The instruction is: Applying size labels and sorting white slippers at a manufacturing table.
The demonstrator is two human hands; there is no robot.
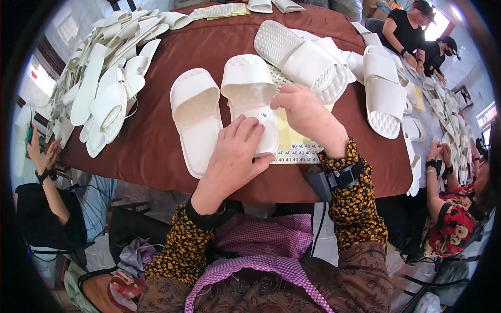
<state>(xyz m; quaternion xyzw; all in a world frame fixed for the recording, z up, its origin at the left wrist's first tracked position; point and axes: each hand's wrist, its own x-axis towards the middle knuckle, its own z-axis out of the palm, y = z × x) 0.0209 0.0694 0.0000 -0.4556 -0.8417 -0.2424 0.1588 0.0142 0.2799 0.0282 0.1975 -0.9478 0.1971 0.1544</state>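
Two white slippers lie side by side before me on a brown cloth-covered table. Across the heel of the right-hand slipper (265, 127) rests my left hand (235, 151), fingers bent over the insole and thumb at its edge, holding it. A small printed mark (263, 115) shows on that insole beside my fingertips. My right hand (308, 112) is closed in a pinch at the slipper's right side; whatever is between its fingertips is too small to see. Under my right wrist lies a yellow sheet of number stickers (295, 141). The other slipper (196, 125) lies to the left, untouched.
A heap of white slippers (112, 78) fills the table's far left. More slippers (308, 57) lie stacked beyond my right hand, with another pile (383, 91) farther right. Other sticker sheets (219, 10) lie at the back. Co-workers (407, 31) handle slippers at both sides.
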